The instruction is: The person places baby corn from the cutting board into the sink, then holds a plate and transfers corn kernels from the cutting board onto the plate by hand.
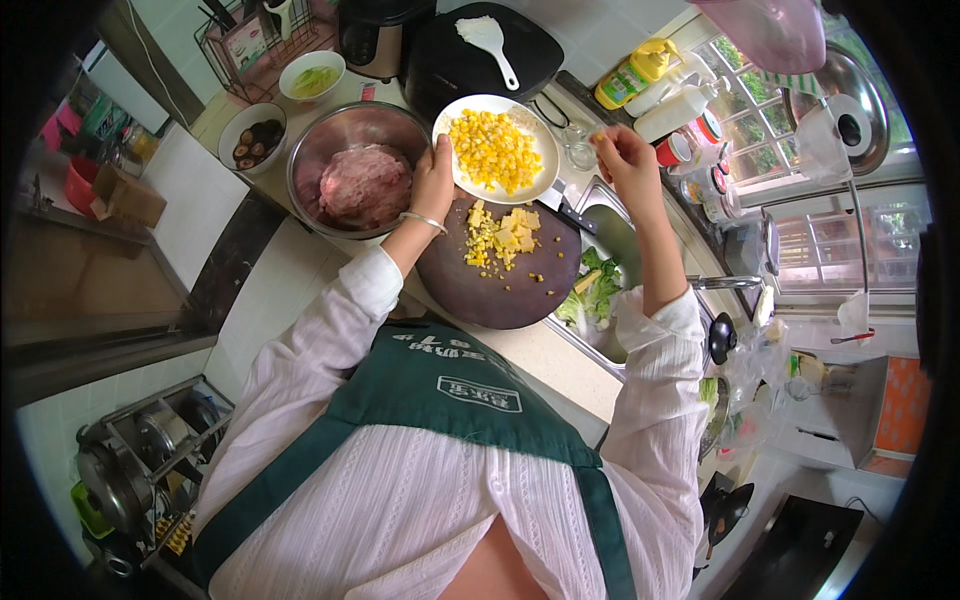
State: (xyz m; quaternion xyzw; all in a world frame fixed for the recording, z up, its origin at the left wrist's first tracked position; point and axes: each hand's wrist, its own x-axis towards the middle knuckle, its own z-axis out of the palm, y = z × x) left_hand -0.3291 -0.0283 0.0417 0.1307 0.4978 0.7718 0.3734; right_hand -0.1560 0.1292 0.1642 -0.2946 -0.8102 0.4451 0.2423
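My left hand [433,182] grips the left rim of a white plate [551,154] of loose yellow corn kernels [495,146]. The plate is above the far edge of a round dark cutting board [495,300]. Cut corn pieces [517,229] and scattered kernels lie on that board. Raised to the right of the plate, my right hand [628,161] has its fingertips pinched on what looks like a small yellow bit. A knife with a black handle [577,217] rests at the board's right edge, its blade partly hidden by the plate.
A steel bowl [300,180] of ground meat [367,184] stands left of the plate. Bowls of dark mushrooms [255,146] and sliced greens [311,81] sit behind it. Leafy vegetables [596,289] lie in the sink [615,352] at right. Bottles [637,71] and jars line the windowsill.
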